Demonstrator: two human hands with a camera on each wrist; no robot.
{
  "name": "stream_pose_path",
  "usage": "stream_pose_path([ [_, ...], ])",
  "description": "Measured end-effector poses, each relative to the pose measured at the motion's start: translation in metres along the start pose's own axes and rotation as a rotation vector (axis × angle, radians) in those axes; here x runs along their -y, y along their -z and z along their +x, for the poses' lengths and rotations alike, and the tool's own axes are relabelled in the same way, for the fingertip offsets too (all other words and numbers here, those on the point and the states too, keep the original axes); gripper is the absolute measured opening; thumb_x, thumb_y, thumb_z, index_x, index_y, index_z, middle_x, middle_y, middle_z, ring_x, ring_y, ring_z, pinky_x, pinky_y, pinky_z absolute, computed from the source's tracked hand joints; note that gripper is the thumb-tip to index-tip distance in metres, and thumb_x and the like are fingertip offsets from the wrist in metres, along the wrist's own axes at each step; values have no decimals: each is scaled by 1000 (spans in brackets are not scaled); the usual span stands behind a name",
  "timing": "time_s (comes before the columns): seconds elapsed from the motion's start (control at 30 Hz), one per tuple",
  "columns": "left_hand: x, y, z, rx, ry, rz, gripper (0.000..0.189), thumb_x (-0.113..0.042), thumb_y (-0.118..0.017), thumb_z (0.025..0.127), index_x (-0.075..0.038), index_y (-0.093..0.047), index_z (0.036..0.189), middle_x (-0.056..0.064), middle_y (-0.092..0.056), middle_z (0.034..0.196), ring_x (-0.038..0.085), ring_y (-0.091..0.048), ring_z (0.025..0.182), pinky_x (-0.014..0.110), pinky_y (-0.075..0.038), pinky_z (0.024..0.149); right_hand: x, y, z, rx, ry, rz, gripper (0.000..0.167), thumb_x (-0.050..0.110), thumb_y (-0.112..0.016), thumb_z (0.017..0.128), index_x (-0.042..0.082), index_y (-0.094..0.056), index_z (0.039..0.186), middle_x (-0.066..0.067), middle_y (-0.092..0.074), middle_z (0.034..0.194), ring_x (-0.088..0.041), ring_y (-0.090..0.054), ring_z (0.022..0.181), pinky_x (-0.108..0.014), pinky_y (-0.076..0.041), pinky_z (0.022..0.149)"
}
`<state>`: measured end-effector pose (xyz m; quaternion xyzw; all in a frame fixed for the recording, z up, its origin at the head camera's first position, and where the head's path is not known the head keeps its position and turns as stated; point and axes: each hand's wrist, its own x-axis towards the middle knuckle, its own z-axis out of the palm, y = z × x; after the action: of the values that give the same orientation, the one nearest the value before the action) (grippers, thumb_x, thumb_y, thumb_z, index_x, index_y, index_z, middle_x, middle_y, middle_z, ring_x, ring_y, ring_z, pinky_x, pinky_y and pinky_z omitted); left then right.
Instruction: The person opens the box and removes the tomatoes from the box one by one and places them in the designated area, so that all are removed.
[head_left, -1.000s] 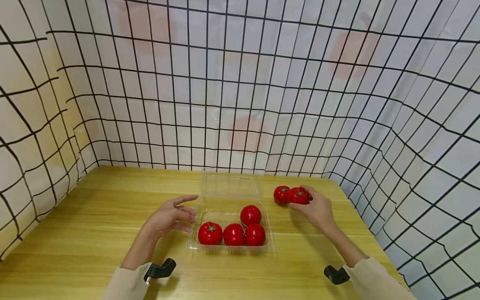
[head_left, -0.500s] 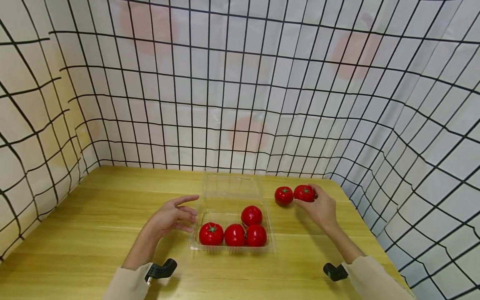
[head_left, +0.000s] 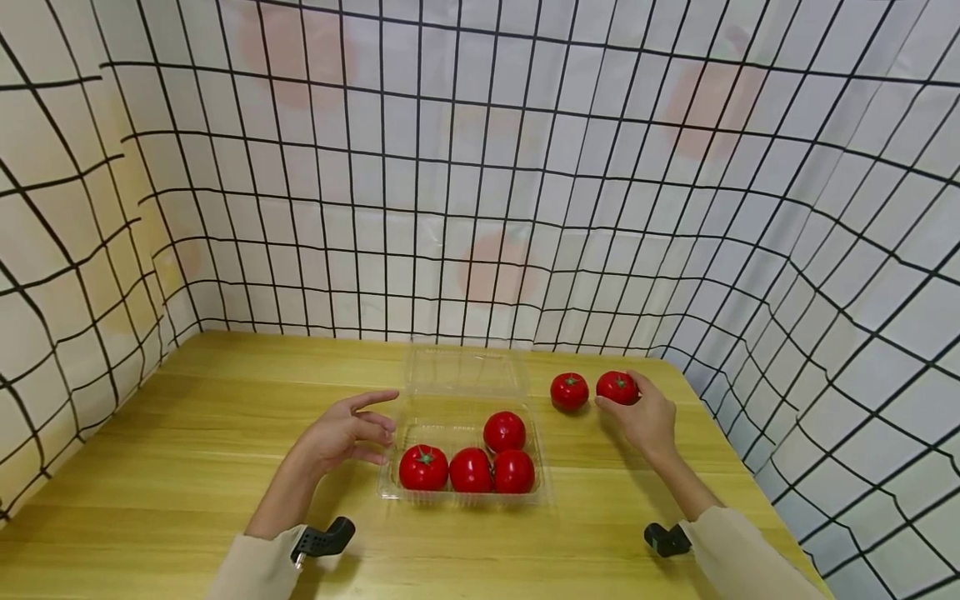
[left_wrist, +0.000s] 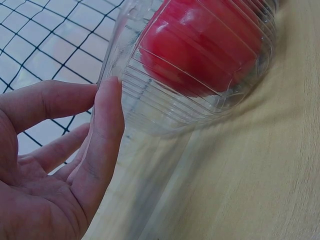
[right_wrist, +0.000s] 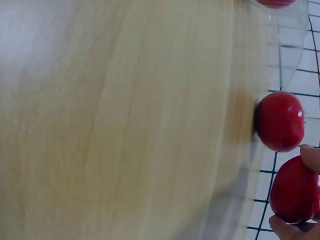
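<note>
Counter point(head_left: 450, 550): pale wood grain, carrying all items; places below are taken from the clear box point(head_left: 465, 498).

Wrist cameras point(head_left: 322, 539), black, one at each cream sleeve point(head_left: 258, 567), nearer than the clear box.

Clear box: thin plastic, open. Probably light, flexible and easily dented; best steadied at its rim.

Left hand point(head_left: 341, 435): at the left side of the clear box, fingers spread and loosely bent, tips at the rim; firm contact cannot be confirmed.

Front-left tomato point(head_left: 423, 468), stem end up; middle tomato point(head_left: 471, 472); front-right tomato point(head_left: 513, 472): a row inside the clear box, along its near side.

Rear tomato point(head_left: 505, 432): inside the clear box, right half, behind the row.

Right hand point(head_left: 651, 421): right of the clear box, fingers pinching the held tomato point(head_left: 617, 388) from opposite sides; in the right wrist view it shows raised off the counter. Glossy and smooth, so likely slippery; firmness and weight unproven. Best hold: around the widest part, lightly, stem left free.

Loose tomato point(head_left: 569, 392): on the counter, between the clear box and the held tomato, apart from both.

Lid point(head_left: 465, 371): clear, lying back behind the clear box.

Backdrop point(head_left: 463, 200): white, black-gridded, beyond the clear box.
</note>
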<state>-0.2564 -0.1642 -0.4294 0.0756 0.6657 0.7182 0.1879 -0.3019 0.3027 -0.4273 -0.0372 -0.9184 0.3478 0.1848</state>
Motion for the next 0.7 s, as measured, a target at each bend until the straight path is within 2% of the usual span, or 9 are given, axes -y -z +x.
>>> stream_pose_path([
  [0.2,0,0,-1,-2,-5,3,76,6,-64,89,-1,-32,157,10,-65,99,17,-68,79,39,-65,70,-9,-6,6,15,-31,8,74,29,-76,90,-5,-45,148,-31,-54,142,-50,-52,124,-61,-52,100],
  [0.47,-2,-2,-2,-6,-7,2,76,6,-64,89,0,-32,157,11,-65,100,18,-68,79,38,-65,70,-19,-13,13,-1,-46,-9,73,28,-77,89,-6,-47,145,-31,-55,141,-50,-55,124,-61,-51,102],
  [0.7,0,0,-1,-3,-9,6,75,5,-63,89,-1,-32,157,12,-66,100,18,-68,80,39,-65,70,-21,-17,16,20,-47,-26,74,28,-78,88,-8,-46,145,-33,-54,140,-50,-54,124,-62,-49,104],
])
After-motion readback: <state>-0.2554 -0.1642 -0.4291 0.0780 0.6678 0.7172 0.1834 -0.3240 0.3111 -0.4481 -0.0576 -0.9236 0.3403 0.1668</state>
